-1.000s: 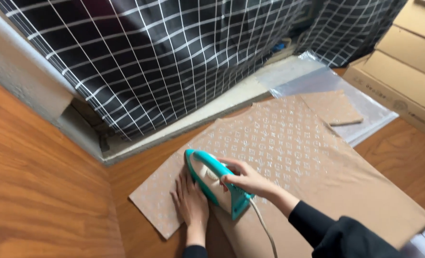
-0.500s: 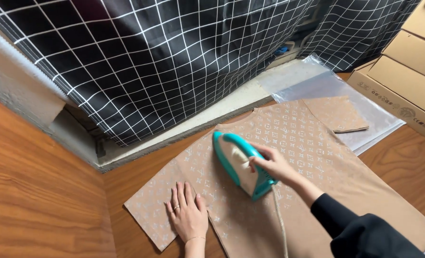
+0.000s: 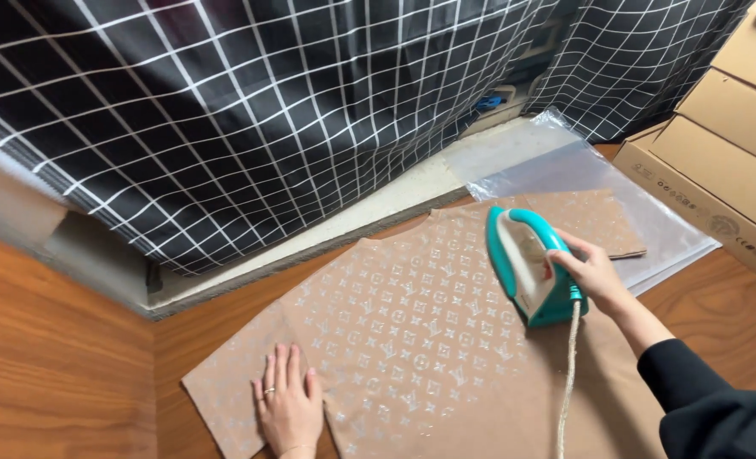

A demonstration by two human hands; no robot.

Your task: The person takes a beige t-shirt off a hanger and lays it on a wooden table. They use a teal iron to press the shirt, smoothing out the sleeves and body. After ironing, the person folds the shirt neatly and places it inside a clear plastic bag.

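iron on patterned cloth, floor-level work

right hand [image 3: 595, 272] wrapped around the handle of a teal iron [image 3: 527, 265], soleplate down on tan patterned fabric [image 3: 412, 340]. left hand [image 3: 287, 406] lies flat, fingers spread, on the near corner of the fabric, well apart from the iron; likely pinning the cloth so it stays taut. braided cord [image 3: 568, 382] trails back below the right hand. beyond that hand, a clear plastic bag [image 3: 650, 229], apparently empty, lies partly under the cloth. cardboard boxes [image 3: 727, 144] to its right, contents unseen.

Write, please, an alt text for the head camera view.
A person's right hand holds a teal iron on patterned brown fabric spread on a wooden floor. The left hand presses the fabric flat near a black checked curtain.
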